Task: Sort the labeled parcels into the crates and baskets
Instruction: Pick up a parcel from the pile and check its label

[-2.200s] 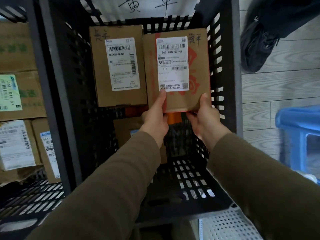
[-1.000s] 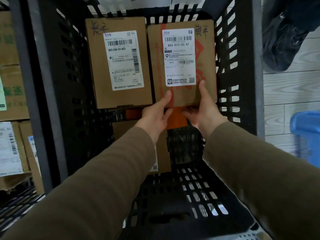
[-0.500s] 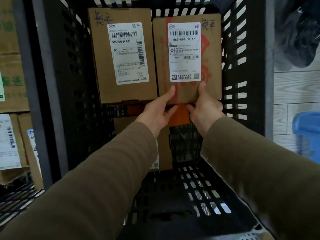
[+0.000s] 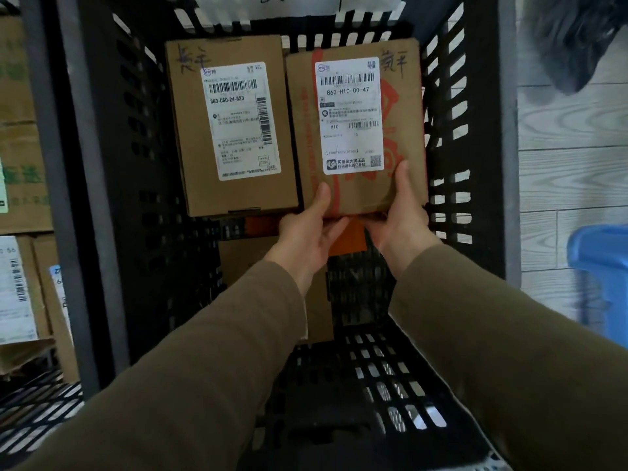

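Cardboard parcel (image 4: 404,130) in black crate (image 4: 452,96) | left hand (image 4: 306,236) and right hand (image 4: 401,219) pinch its near edge, thumbs on top

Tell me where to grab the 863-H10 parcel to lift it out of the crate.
Probably best to take the parcel by its near short edge, coming from the near side, thumbs on the labelled face. The neighbouring box crowds its left side and the crate wall its right; the near edge is free.
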The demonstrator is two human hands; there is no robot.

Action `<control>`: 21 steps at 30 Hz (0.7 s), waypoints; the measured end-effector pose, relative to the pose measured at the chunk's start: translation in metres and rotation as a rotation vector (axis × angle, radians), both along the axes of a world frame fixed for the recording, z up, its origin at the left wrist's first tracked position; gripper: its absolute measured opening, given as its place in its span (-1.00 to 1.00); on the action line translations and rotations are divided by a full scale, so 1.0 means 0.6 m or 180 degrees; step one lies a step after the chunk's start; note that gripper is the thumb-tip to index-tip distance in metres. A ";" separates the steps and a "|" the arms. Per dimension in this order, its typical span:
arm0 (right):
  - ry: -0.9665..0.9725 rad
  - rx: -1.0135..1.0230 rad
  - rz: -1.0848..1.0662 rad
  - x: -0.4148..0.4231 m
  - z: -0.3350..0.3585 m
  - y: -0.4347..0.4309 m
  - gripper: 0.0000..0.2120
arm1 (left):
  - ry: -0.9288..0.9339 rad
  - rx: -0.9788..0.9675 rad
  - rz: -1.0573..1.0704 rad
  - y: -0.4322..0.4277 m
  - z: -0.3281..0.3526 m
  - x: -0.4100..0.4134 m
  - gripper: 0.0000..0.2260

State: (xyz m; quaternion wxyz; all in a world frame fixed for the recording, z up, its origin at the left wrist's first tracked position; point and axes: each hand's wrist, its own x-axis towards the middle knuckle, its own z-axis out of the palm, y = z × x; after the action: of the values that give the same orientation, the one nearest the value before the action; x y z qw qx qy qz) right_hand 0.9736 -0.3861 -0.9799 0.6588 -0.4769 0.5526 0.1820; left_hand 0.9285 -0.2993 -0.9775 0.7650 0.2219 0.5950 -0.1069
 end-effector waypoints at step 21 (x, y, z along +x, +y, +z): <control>0.0231 -0.0119 -0.0361 -0.009 0.008 0.012 -0.69 | 0.0087 -0.0189 -0.0373 0.027 -0.009 -0.008 -0.65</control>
State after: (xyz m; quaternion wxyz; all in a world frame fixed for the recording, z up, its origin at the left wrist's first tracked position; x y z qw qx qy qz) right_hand 0.9681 -0.3791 -0.9753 0.6386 -0.4502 0.6055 0.1512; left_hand 0.9237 -0.2829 -0.9826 0.7555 0.2320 0.5880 -0.1723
